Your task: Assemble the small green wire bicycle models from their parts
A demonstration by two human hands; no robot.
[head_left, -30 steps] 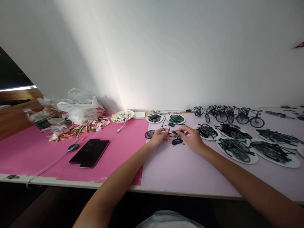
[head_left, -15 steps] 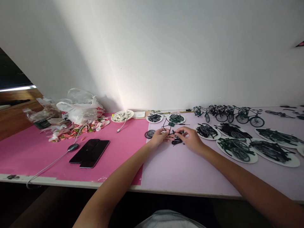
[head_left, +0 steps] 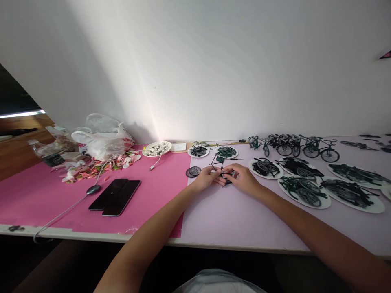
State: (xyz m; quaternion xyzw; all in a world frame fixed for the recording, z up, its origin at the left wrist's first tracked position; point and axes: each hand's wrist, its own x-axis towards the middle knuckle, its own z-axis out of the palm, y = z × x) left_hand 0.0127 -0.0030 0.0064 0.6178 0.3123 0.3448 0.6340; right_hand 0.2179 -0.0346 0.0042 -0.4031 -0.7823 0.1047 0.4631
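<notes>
Above the lilac table surface, my left hand [head_left: 207,178] is closed on a dark toy bicycle frame [head_left: 217,164], its thin bars sticking up past the fingers. My right hand [head_left: 240,176] pinches at the same frame from the right; any small part between its fingertips is hidden. Two spoked toy wheels [head_left: 193,171] lie to the left of my left hand. Partly covered by my hands, some black pieces rest on the table beneath them. Just behind the frame are a plate of green parts [head_left: 227,152] and a plate of black parts [head_left: 198,151].
Assembled toy bicycles [head_left: 308,148] stand along the wall at right. Several plates of bicycle parts, one with green pieces [head_left: 304,192], lie right of my hands. Two phones [head_left: 115,197], a cable, a plate of pale pieces [head_left: 157,149] and a plastic bag [head_left: 102,140] are at left.
My right hand has moved slightly left, closing in on my left hand. The bicycle frame has tilted and shifted a little to the right.
</notes>
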